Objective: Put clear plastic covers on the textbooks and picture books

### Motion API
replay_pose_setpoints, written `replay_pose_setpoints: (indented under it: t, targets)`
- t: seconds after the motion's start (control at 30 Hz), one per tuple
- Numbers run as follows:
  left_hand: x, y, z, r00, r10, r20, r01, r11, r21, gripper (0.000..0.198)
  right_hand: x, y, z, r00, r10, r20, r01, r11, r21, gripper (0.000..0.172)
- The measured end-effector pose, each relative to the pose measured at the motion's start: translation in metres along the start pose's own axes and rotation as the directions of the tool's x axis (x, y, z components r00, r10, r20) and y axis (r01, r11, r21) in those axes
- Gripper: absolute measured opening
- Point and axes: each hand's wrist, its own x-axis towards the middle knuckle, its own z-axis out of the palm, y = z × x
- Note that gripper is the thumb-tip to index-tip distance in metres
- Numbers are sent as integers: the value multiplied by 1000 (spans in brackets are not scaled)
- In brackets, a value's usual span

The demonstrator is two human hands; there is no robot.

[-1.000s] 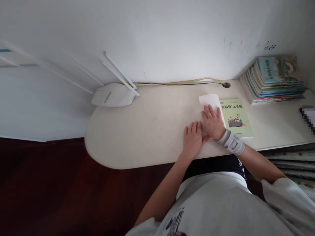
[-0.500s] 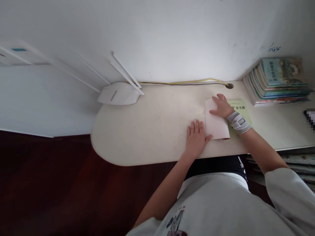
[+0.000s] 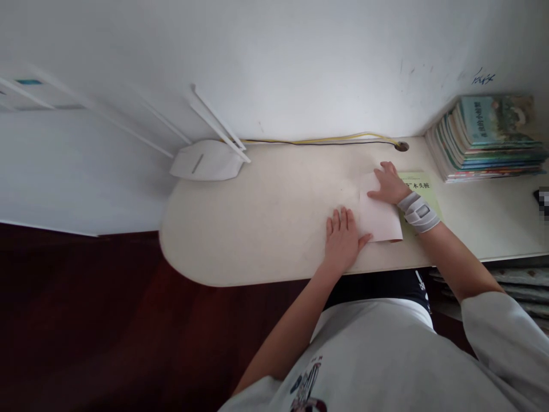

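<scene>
My left hand (image 3: 342, 240) lies flat on the white desk, fingers spread. Its thumb reaches to the lower left corner of a pale pinkish-white page (image 3: 380, 220). My right hand (image 3: 389, 186) rests over the upper part of that page with fingers apart, and its wrist wears a grey and white wrist brace (image 3: 420, 212). Under the right wrist is a light green book (image 3: 416, 178) with dark printed characters, partly hidden by hand and page. The page's lower right edge curls up a little. Whether page and green book are joined cannot be made out.
At the desk's far left end stands a white router (image 3: 208, 161) with long antennas. Yellow and black cables (image 3: 317, 141) run along the wall to a round cable hole (image 3: 401, 147). A tall stack of books (image 3: 493, 137) sits at the right; a dark object (image 3: 542, 203) is at the right edge.
The view has shifted slightly. Both hands keep nearly the same place on the desk and page.
</scene>
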Motion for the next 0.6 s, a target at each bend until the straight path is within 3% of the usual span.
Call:
replay_pose_setpoints:
  t: [0.23,0.5,0.6]
  targets:
    - [-2,-1,1,1000,15,-21,-15,999,-33,83,-3,-12,-9,997,37,69,-34,998,-43,72]
    - [-3,-2,1,997,38,-73,-41,998,-42,80,0,-6,4,995,66,-70,-59,993,104,71]
    - [-3,-4,1,996,52,-79,-54,998,-35,75,-4,-11,1,996,55,-65,-48,993,106,69]
